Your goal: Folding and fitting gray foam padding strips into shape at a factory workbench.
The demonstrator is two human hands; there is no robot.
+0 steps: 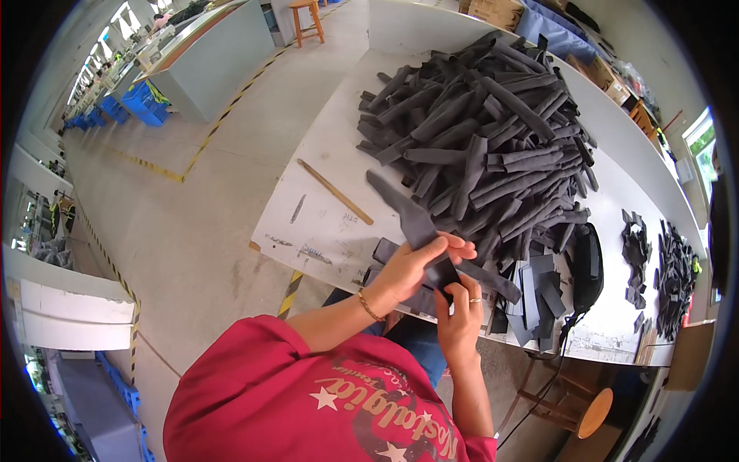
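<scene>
Between my hands is a dark grey fabric strip (417,225), long and bent, its narrow end pointing away over the white table. My left hand (409,271) grips it near the middle, thumb on top. At its near end my right hand (462,316) pinches it between thumb and fingers; a ring shows on that hand. Just beyond my hands rises a large heap of similar dark grey fabric pieces (485,146), many of them rolled or folded into tubes. Several folded grey pieces (387,250) lie at the table edge, partly hidden by my left hand.
A wooden stick (335,192) lies on the white table (308,223), left of the heap. To the right are flat grey sheets (531,296), a black padded object (588,269) with a cable, and smaller dark piles (673,281). A wooden stool (594,413) stands below.
</scene>
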